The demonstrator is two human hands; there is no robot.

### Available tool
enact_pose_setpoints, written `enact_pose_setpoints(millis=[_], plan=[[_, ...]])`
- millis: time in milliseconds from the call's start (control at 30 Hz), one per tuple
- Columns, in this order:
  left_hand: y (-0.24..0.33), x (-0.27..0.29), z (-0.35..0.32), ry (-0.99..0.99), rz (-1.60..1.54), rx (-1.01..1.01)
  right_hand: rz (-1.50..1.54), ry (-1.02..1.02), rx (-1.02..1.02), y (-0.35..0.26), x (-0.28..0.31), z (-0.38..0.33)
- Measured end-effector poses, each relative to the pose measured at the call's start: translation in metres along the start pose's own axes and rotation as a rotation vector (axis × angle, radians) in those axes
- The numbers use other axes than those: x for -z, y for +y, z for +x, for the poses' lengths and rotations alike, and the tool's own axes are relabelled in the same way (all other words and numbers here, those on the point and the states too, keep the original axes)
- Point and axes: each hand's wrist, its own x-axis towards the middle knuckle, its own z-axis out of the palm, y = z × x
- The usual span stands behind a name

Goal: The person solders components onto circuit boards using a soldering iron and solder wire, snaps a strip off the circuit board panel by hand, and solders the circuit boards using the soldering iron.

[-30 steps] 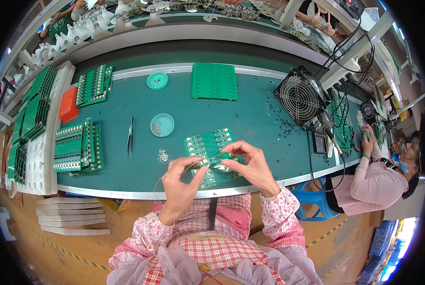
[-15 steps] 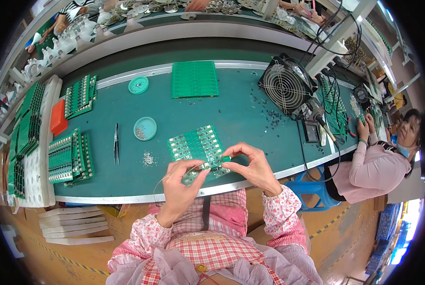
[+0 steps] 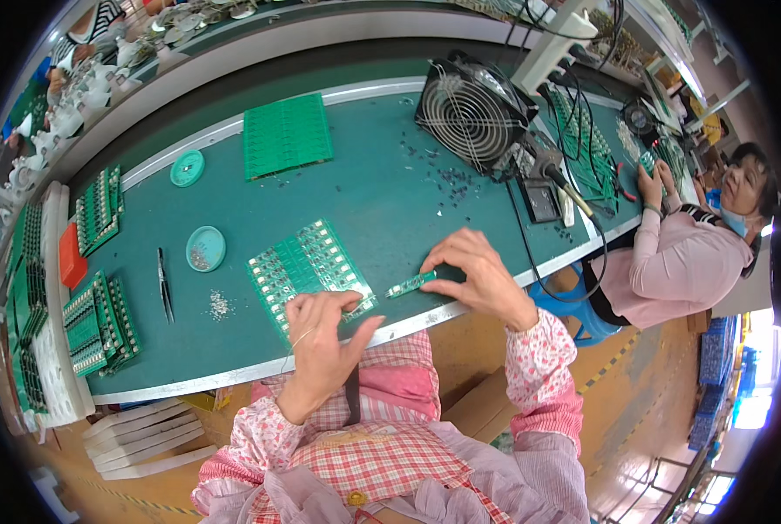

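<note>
A narrow green circuit board strip is pinched between the thumb and fingers of my right hand, low over the bench near its front edge. Left of it lies a green circuit board panel with rows of pale and dark parts. My left hand rests its fingers on the panel's near edge, its thumb spread away to the right. That hand covers the panel's near corner. A thin pale line, perhaps wire, shows beside the left fingers.
Tweezers, small loose parts and two round teal dishes lie left. Behind are a bare green panel stack and a fan. A soldering iron and a seated person are at right.
My hands have drawn apart. The right hand has carried the narrow strip rightward, away from the panel, and my left fingers have come down onto the panel. The whole view has turned.
</note>
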Motion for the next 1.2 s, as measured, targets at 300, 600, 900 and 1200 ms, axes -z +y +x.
enact_pose_setpoints(millis=[300, 600, 900, 1200], plan=[[-0.004, -0.006, -0.01, -0.061, 0.084, -0.109, -0.065, 0.357, -0.23, 0.018, 0.01, -0.036], [0.013, -0.006, -0.005, -0.133, 0.137, -0.198, 0.964, 1.077, -0.531, 0.078, 0.052, -0.065], [0.012, -0.011, -0.013, -0.095, 0.119, -0.107, 1.21, 0.9, -0.435, 0.109, 0.083, -0.026], [0.015, -0.022, 0.002, -0.106, 0.118, -0.086, 0.596, 1.079, -0.332, 0.019, 0.035, -0.077]])
